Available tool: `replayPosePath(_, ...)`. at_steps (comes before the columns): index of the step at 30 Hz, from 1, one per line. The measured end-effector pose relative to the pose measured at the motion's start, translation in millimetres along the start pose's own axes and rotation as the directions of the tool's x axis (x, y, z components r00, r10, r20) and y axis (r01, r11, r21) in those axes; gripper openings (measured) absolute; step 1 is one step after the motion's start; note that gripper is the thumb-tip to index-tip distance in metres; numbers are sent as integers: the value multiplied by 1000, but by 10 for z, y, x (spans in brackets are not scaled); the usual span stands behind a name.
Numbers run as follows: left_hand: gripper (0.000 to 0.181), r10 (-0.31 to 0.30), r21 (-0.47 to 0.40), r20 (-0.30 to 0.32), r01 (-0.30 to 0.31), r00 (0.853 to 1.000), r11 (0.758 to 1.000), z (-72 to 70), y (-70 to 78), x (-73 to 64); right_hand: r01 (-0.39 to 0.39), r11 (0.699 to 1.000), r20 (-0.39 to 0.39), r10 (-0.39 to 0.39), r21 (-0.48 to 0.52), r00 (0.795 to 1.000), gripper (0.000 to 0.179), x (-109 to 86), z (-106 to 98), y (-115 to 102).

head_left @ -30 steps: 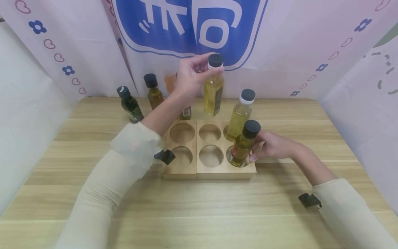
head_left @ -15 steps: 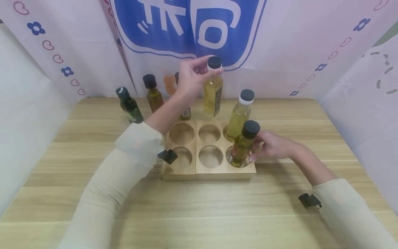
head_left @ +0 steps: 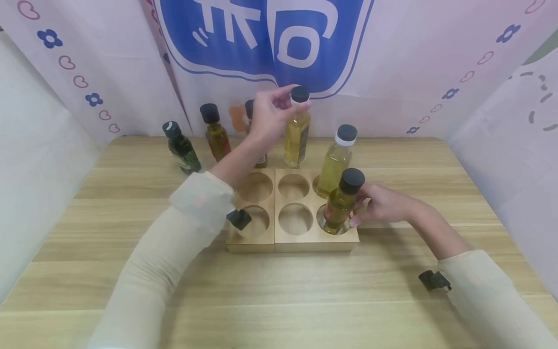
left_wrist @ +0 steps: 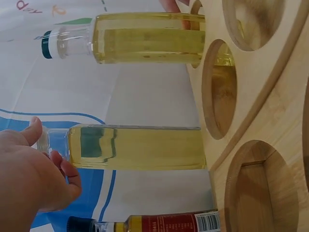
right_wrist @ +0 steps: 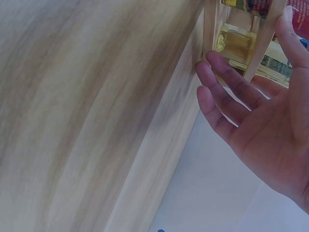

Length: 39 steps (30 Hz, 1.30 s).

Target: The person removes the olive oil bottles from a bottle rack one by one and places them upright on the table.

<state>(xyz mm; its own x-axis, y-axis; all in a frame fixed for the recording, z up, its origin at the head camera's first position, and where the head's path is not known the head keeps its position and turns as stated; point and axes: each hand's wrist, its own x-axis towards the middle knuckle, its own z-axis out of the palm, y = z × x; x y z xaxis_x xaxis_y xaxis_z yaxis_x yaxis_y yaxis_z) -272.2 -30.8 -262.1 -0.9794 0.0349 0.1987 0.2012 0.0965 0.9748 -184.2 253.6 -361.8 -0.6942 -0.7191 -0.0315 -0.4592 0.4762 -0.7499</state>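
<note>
My left hand (head_left: 272, 114) pinches a square clear bottle of yellow oil (head_left: 296, 140) near its black cap, holding it upright at the back edge of the wooden bottle rack (head_left: 316, 237). In the left wrist view, thumb and fingers close round the neck of this oil bottle (left_wrist: 140, 147). At the front right hole, a darker oil bottle with a red label (head_left: 337, 213) stands in the rack. My right hand (head_left: 381, 203) has thumb and index finger against its right side. Other fingers of that hand (right_wrist: 270, 125) are loosely bent by the rack's wall in the right wrist view.
Another clear bottle of yellow oil (head_left: 333, 169) stands in the back right hole. Behind the rack's left side are a dark green bottle (head_left: 185, 152), an amber bottle (head_left: 216, 135) and one partly hidden by my left forearm. A printed cloth backdrop (head_left: 392, 87) rises behind the table (head_left: 305, 295).
My left hand has lowered slightly with the clear oil bottle, bringing it a little left. The right hand and the bottles in the rack have stayed in place.
</note>
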Motion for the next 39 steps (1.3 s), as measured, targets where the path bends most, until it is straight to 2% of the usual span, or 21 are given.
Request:
replayPosePath(6, 46, -4, 2, -10, 4, 1000, 1000, 34, -61, 12, -9, 1000, 5, 9, -10, 1000, 63, 6, 8, 18)
replayPosePath(9, 45, 15, 25, -29, -14, 999, 1000, 52, -77, 23, -17, 1000, 6, 17, -13, 1000, 63, 16, 9, 33)
replayPosePath(14, 46, 10, 60, -65, -6, 998, 998, 80, -102, 42, -22, 1000, 9, 22, -8, 1000, 62, 16, 0, 30)
replayPosePath(29, 46, 15, 131, -100, -2, 995, 991, 120, -198, 77, -8, 1000, 10, 8, -1, 1000, 61, -1, 1, 14)
replayPosePath(39, 48, -23, 175, -116, 43, 993, 984, 122, -236, 105, -28, 1000, 11, 28, -3, 1000, 65, 2, 4, 9)
